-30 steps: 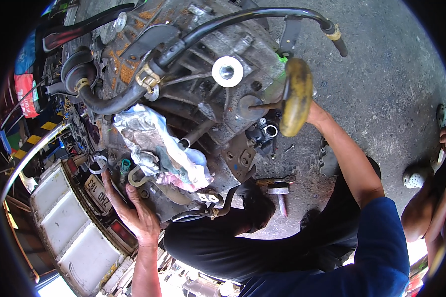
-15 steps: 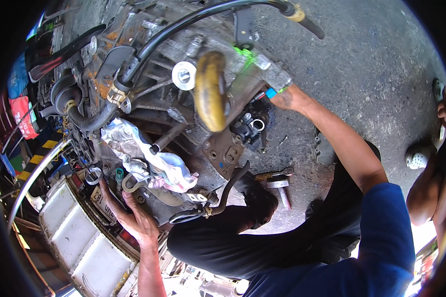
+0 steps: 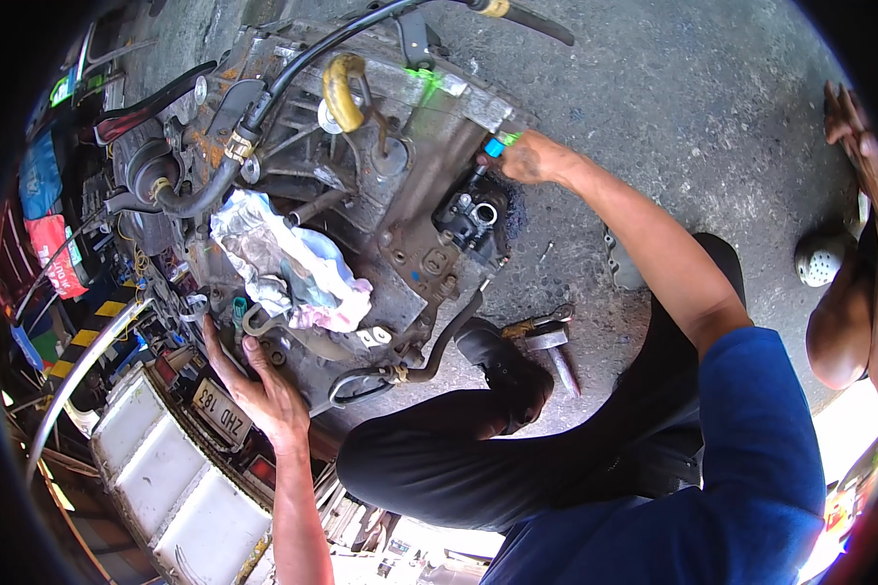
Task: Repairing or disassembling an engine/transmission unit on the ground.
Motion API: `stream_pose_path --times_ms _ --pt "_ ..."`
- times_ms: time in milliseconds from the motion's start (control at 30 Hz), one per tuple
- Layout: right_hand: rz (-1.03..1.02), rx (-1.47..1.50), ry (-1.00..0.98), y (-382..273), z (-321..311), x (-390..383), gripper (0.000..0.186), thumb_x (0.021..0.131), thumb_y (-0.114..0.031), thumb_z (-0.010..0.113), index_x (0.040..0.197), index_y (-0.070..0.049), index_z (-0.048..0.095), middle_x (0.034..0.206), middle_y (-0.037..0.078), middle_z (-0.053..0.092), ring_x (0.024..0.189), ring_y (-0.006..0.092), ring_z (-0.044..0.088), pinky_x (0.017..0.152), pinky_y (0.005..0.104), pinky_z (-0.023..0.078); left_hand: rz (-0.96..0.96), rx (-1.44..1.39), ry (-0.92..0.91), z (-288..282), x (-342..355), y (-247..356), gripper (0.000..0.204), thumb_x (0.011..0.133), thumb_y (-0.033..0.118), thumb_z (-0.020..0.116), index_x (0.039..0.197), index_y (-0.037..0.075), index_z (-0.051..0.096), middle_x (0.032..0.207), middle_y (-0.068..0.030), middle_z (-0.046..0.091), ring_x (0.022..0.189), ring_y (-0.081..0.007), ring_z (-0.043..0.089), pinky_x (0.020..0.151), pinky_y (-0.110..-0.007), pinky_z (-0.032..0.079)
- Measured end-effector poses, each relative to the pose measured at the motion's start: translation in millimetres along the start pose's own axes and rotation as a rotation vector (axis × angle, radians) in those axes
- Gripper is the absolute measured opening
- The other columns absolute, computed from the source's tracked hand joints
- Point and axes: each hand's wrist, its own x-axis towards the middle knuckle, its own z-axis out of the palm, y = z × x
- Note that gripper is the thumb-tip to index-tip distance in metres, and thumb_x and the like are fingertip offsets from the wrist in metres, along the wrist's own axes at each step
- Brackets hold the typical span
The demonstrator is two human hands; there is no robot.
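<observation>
A grimy metal housing (image 3: 415, 195) fills the upper middle, with black hoses, a crumpled stained cloth (image 3: 298, 268) and a yellow-gripped hook-shaped piece (image 3: 343, 93) on it. My left hand (image 3: 263, 395) rests at the housing's lower-left edge, fingers apart, the tips beside a small bracket and a green connector (image 3: 239, 314). My right hand (image 3: 527, 156) is closed on a small tool with a blue band (image 3: 495, 147) at the housing's right edge, above a black fitting (image 3: 463, 216) with a round opening. Its fingertips are mostly hidden.
A hammer (image 3: 560, 359) and another tool lie on the concrete floor (image 3: 654, 117) by my bent legs (image 3: 439, 458). A white vehicle panel (image 3: 176, 468) and clutter (image 3: 59, 253) line the left. Another person's hand (image 3: 849, 127), knee and perforated shoe (image 3: 818, 261) are at the far right.
My right hand has emerged from behind the yellow piece, which now sits smaller and farther up-left, and shows a blue-banded tool. My left hand stays at the housing. The view has shifted.
</observation>
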Motion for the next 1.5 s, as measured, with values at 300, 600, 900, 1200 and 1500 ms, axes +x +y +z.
stream_pose_path --times_ms 300,600,900,1200,1500 --pt "-0.051 -0.03 0.01 -10 10 4 0.034 0.096 -0.032 0.051 0.095 -0.001 0.065 0.087 0.026 0.065 0.09 0.0433 0.062 0.077 0.0474 0.049 0.042 0.048 0.026 -4 -3 1 0.055 0.101 0.031 0.046 0.144 -0.001 0.034 0.146 -0.0212 0.039 0.137 -0.036 0.034 0.113 -0.044 0.025" --pt "0.159 -0.126 -0.072 -36 -10 -3 0.038 0.096 -0.035 0.052 0.094 0.0 0.064 0.086 0.025 0.065 0.087 0.0427 0.062 0.076 0.0493 0.048 0.036 0.052 0.032 -4 -2 -4 0.053 0.1 0.029 0.048 0.142 -0.001 0.036 0.144 -0.0224 0.041 0.135 -0.0371 0.036 0.113 -0.044 0.025" --pt "0.144 -0.131 -0.106 -38 -10 1 0.033 0.097 -0.03 0.052 0.106 0.002 0.057 0.09 0.027 0.064 0.083 0.0449 0.06 0.073 0.048 0.047 0.033 0.094 0.013 -4 -1 -13 0.052 0.101 0.028 0.047 0.145 0.002 0.034 0.146 -0.0183 0.04 0.136 -0.0295 0.037 0.112 -0.039 0.027" --pt "0.153 -0.084 -0.18 -53 -28 -6 0.034 0.097 -0.035 0.049 0.106 -0.004 0.06 0.096 0.024 0.065 0.093 0.042 0.061 0.079 0.0478 0.047 0.016 0.052 0.011 -3 -2 -5 0.053 0.101 0.029 0.047 0.143 -0.001 0.035 0.145 -0.0205 0.041 0.136 -0.0349 0.035 0.113 -0.043 0.025" --pt "0.014 -0.027 -0.126 -32 -21 -3 0.023 0.091 -0.021 0.053 0.098 -0.003 0.065 0.088 0.023 0.067 0.093 0.0419 0.062 0.08 0.0473 0.048 -0.013 0.079 -0.033 1 -3 1 0.06 0.102 0.038 0.042 0.147 0.0 0.029 0.151 -0.0203 0.032 0.141 -0.0323 0.029 0.115 -0.041 0.022"
